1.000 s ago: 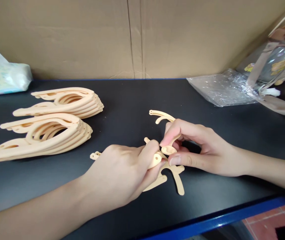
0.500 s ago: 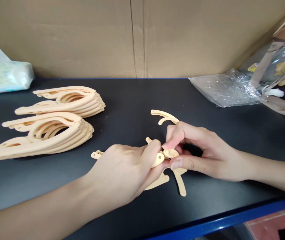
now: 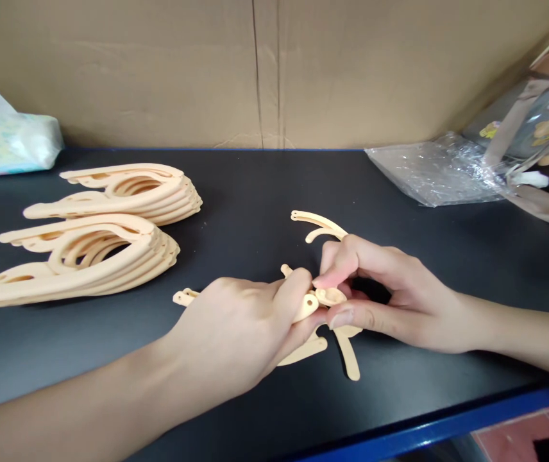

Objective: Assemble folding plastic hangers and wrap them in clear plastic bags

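Observation:
My left hand is closed round a cream plastic hanger arm, whose rounded end with a hole sticks out past the thumb. Close against that end, my right hand pinches a small cup-shaped cream plastic piece between thumb and fingers. The two parts meet or nearly meet; the exact contact is hidden by the fingers. Under the hands lie more loose cream hanger parts, among them a curved strip and a flat piece. A forked cream part shows behind my right hand.
Two stacks of folded cream hangers, a rear stack and a front stack, lie on the left of the black table. A soft plastic pack stands back left. Clear plastic wrap and a transparent bag are back right. Cardboard rises behind.

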The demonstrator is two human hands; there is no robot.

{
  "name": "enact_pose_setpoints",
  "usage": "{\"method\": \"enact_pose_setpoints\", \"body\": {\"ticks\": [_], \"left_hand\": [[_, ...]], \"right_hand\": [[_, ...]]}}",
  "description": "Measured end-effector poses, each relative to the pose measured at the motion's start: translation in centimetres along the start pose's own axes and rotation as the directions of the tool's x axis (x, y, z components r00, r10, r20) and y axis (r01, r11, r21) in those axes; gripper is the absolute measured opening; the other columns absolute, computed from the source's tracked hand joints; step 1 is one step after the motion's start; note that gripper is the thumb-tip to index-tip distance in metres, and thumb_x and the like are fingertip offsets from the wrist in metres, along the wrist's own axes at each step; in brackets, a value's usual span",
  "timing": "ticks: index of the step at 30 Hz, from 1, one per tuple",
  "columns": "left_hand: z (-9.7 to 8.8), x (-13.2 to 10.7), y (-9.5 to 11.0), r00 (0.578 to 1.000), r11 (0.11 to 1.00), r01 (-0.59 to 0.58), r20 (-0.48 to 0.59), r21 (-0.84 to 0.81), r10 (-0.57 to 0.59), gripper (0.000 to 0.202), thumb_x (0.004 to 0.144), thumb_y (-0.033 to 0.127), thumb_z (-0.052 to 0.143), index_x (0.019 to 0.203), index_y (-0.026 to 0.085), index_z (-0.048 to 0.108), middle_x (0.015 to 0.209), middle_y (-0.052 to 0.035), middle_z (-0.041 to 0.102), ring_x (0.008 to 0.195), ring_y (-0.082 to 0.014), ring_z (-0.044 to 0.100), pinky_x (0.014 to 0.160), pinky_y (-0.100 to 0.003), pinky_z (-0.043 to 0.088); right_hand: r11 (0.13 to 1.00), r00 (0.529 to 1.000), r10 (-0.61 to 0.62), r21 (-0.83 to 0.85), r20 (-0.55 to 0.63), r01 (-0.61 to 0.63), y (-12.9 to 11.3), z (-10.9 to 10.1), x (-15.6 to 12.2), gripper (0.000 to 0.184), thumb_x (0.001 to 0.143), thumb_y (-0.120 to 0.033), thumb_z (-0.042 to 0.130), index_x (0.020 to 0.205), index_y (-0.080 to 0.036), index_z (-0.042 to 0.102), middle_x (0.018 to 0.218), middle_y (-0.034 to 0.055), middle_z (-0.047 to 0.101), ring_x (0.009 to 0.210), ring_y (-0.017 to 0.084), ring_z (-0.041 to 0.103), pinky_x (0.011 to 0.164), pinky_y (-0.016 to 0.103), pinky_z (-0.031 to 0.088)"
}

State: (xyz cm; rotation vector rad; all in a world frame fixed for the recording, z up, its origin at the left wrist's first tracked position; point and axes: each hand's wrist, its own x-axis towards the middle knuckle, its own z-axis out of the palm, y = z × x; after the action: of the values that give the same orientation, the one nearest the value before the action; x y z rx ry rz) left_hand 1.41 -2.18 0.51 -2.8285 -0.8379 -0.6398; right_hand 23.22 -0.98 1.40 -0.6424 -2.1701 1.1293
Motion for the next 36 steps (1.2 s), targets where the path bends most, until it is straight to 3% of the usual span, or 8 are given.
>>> {"method": "enact_pose_setpoints", "body": {"ticks": [12,20,32,36], "left_hand": [[-0.05,0.15,0.03,1.000,0.999,-0.022,0.019,0.025,0.022,0.037,0.110,0.032,0.015,0.094,0.016,0.044,0.049,0.0078,0.054,0.032,-0.0121,0.049,0.037,-0.024,0.032],[0.61,-0.60,-0.03,1.000,1.000,0.001,-0.007,0.006,-0.001,0.031,0.110,0.032,0.016,0.102,0.017,0.041,0.051,0.0083,0.055,0.033,-0.0126,0.048,0.040,-0.026,0.029],[0.13,-0.11,-0.02,0.999,1.000,-0.009,0.053,0.021,0.008,0.035,0.110,0.033,0.015,0.088,0.021,0.039,0.049,0.0101,0.049,0.033,-0.0104,0.047,0.037,-0.023,0.031],[0.72,-0.50,-0.08,0.999,0.999,0.032,0.012,0.004,-0.032,0.033,0.110,0.034,0.016,0.087,0.022,0.037,0.049,0.0123,0.043,0.030,-0.0090,0.042,0.036,-0.022,0.026]], "right_hand": [[1.000,1.000,-0.002,0.010,-0.006,0.002,0.13,0.11,-0.07,0.011,0.098,-0.024,0.061,0.094,-0.020,0.051,0.081,-0.0020,0.056,0.069,0.009,0.052,0.057,0.021,0.044],[1.000,1.000,-0.002,0.009,-0.015,0.002,0.05,0.10,-0.07,0.011,0.098,-0.022,0.061,0.094,-0.020,0.051,0.080,-0.0023,0.055,0.069,0.009,0.052,0.057,0.021,0.043],[0.999,1.000,-0.006,-0.043,0.016,0.006,0.10,-0.01,-0.03,0.012,0.098,-0.025,0.061,0.095,-0.015,0.054,0.083,0.0001,0.057,0.068,0.009,0.052,0.058,0.021,0.043],[1.000,0.999,0.008,-0.026,0.042,-0.007,0.09,-0.02,-0.05,0.010,0.098,-0.023,0.061,0.097,-0.015,0.055,0.082,-0.0002,0.057,0.067,0.008,0.052,0.057,0.021,0.043]]}}
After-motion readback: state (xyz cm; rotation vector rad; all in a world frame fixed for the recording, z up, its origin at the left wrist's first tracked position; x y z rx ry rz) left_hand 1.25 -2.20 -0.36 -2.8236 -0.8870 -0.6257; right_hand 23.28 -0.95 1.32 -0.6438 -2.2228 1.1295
